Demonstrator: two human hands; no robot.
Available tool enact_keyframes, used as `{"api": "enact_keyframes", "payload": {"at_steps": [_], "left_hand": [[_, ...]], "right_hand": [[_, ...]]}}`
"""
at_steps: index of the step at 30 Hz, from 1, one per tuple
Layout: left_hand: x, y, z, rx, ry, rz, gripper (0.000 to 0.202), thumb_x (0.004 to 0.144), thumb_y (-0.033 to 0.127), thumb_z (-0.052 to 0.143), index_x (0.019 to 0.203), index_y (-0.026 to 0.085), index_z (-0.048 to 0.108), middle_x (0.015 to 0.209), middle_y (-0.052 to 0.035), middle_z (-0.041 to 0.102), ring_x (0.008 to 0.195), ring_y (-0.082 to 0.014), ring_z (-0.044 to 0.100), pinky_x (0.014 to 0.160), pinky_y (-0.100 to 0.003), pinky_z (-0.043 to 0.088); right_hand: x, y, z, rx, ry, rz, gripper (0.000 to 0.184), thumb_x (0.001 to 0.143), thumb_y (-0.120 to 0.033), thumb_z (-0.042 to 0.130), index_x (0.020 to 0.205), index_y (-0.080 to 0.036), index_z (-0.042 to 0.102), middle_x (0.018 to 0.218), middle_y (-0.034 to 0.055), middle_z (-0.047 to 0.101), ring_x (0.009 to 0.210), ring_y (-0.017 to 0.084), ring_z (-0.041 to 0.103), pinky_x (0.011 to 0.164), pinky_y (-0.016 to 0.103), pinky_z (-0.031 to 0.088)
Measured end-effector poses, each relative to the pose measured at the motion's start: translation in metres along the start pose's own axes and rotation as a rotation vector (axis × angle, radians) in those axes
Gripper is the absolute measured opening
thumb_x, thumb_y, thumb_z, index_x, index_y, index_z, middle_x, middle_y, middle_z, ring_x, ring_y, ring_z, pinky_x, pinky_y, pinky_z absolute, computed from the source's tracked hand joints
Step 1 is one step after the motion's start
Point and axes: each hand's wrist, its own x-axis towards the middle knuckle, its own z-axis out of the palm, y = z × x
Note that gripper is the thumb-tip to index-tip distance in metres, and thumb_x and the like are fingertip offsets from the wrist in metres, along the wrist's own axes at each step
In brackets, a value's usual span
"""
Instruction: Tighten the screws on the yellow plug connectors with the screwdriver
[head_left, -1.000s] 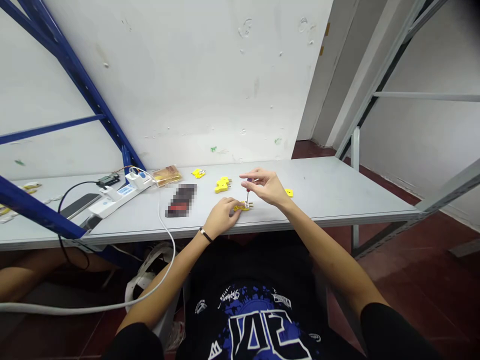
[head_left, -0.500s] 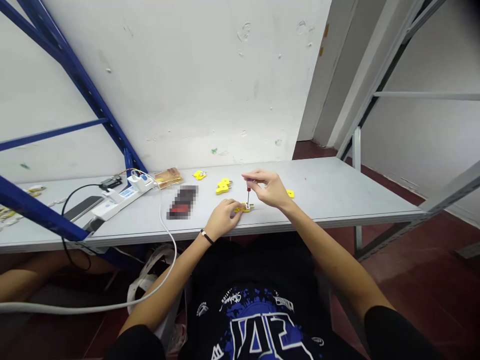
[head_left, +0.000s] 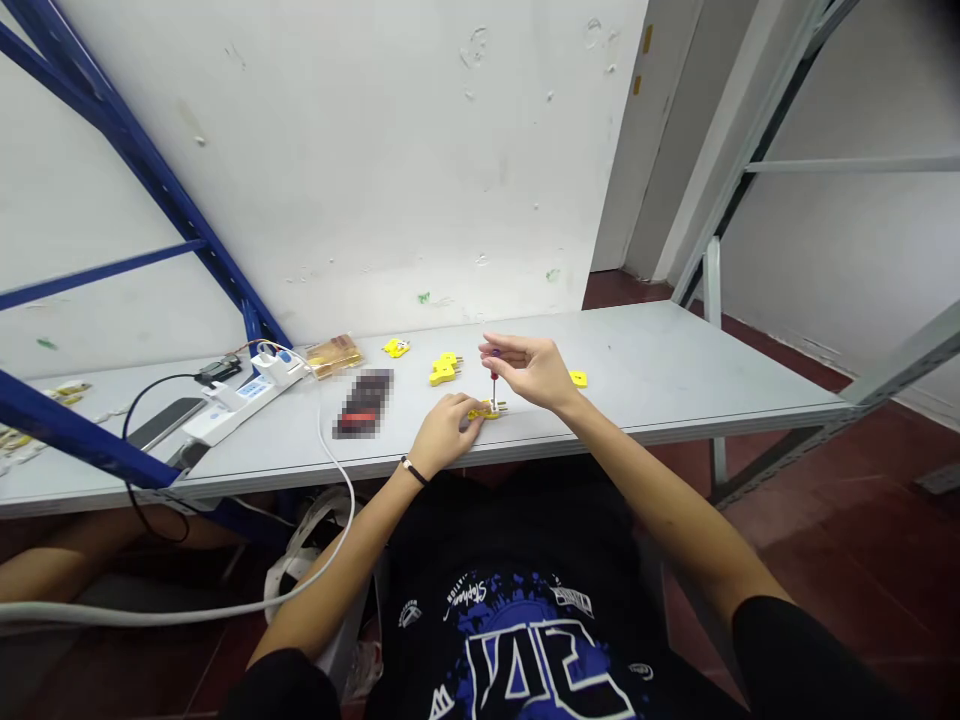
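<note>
A small yellow plug (head_left: 487, 410) lies near the table's front edge, its metal prongs pointing right and its inside showing white and metal parts. My left hand (head_left: 444, 430) is closed on the plug's left end, thumb and fingers holding it down on the tabletop. Above it, my right hand (head_left: 541, 372) pinches the handle of a thin screwdriver (head_left: 494, 388). The tool stands upright, its shaft reaching down to the opened plug; the tip's exact seat is too small to make out. A loose yellow cover (head_left: 577, 379) rests beyond my right wrist.
More yellow plugs (head_left: 444, 370) lie behind my hands, and another yellow piece (head_left: 397, 347) sits farther back. To the left are a plastic bag (head_left: 334, 355), a white power strip (head_left: 238, 405) and a phone (head_left: 166, 422). A white cable (head_left: 346, 520) crosses over my left forearm.
My right hand's fingers have shifted slightly around the screwdriver handle, opening a little at the top. The left hand and plug keep their places; the whole view has moved slightly.
</note>
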Motion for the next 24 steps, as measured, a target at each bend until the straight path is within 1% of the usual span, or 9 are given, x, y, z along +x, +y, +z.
{"api": "enact_keyframes", "payload": {"at_steps": [3,6,9,12,14,16,18,20,24], "left_hand": [[0.000,0.000,0.000,-0.002,0.003,0.001,0.021,0.096,0.021,0.057,0.111,0.021,0.071,0.105,-0.0068,0.071,0.103,-0.0249,0.063,0.097,-0.042,0.051],[0.000,0.000,0.000,0.001,0.006,-0.002,0.020,0.096,0.020,0.057,0.111,0.022,0.072,0.105,-0.0065,0.072,0.103,-0.0244,0.063,0.096,-0.042,0.051],[0.001,0.000,0.000,-0.001,0.006,-0.004,0.021,0.096,0.020,0.057,0.110,0.022,0.072,0.104,-0.0065,0.072,0.102,-0.0244,0.063,0.095,-0.042,0.052],[0.001,0.000,0.000,-0.010,0.006,0.002,0.020,0.096,0.021,0.056,0.109,0.021,0.072,0.104,-0.0070,0.072,0.102,-0.0250,0.063,0.095,-0.043,0.052],[0.001,0.000,0.000,-0.011,-0.001,0.004,0.021,0.097,0.021,0.056,0.110,0.020,0.072,0.104,-0.0073,0.071,0.101,-0.0249,0.063,0.095,-0.043,0.052],[0.001,0.000,0.000,-0.006,-0.008,0.003,0.021,0.097,0.021,0.056,0.111,0.021,0.071,0.104,-0.0073,0.071,0.101,-0.0247,0.063,0.095,-0.042,0.052],[0.001,0.000,0.000,0.002,-0.007,-0.001,0.021,0.097,0.022,0.055,0.110,0.021,0.071,0.104,-0.0073,0.071,0.102,-0.0246,0.063,0.096,-0.042,0.052],[0.001,0.000,0.000,0.009,-0.006,-0.003,0.021,0.097,0.022,0.056,0.111,0.021,0.072,0.103,-0.0075,0.071,0.102,-0.0248,0.063,0.095,-0.042,0.052],[0.001,0.001,0.000,0.008,-0.005,-0.009,0.021,0.097,0.022,0.057,0.111,0.022,0.072,0.104,-0.0075,0.071,0.102,-0.0250,0.063,0.094,-0.041,0.051]], "right_hand": [[0.000,0.001,0.001,0.031,-0.021,-0.007,0.050,0.074,-0.046,0.085,0.113,-0.017,0.075,0.101,0.0107,0.076,0.083,0.024,0.077,0.076,0.042,0.069],[-0.001,0.001,0.001,0.001,-0.041,-0.029,0.042,0.080,-0.048,0.080,0.106,-0.017,0.075,0.095,0.0088,0.075,0.075,0.020,0.074,0.079,0.041,0.067],[-0.001,0.000,0.000,-0.083,-0.086,-0.102,0.034,0.091,-0.044,0.067,0.113,-0.020,0.073,0.100,0.0077,0.076,0.075,0.017,0.070,0.086,0.042,0.064],[-0.002,-0.003,0.000,-0.199,-0.115,-0.184,0.031,0.096,-0.037,0.059,0.120,-0.022,0.072,0.102,0.0069,0.075,0.084,0.018,0.070,0.082,0.038,0.061],[-0.001,-0.004,0.000,-0.284,-0.085,-0.233,0.028,0.093,-0.038,0.063,0.114,-0.022,0.075,0.099,0.0071,0.074,0.086,0.019,0.069,0.075,0.035,0.059],[0.000,-0.004,-0.001,-0.357,-0.018,-0.268,0.026,0.088,-0.041,0.071,0.103,-0.022,0.079,0.092,0.0069,0.073,0.080,0.019,0.067,0.069,0.033,0.057],[0.001,-0.004,-0.002,-0.389,0.031,-0.269,0.025,0.085,-0.044,0.075,0.096,-0.022,0.081,0.088,0.0062,0.072,0.073,0.018,0.065,0.067,0.033,0.057],[0.002,-0.005,-0.004,-0.362,0.024,-0.239,0.025,0.087,-0.042,0.072,0.100,-0.023,0.081,0.088,0.0057,0.074,0.070,0.017,0.065,0.069,0.035,0.059],[0.000,-0.010,-0.008,-0.272,-0.066,-0.158,0.033,0.092,-0.033,0.061,0.120,-0.023,0.076,0.103,0.0058,0.078,0.070,0.017,0.070,0.082,0.041,0.064]]}}
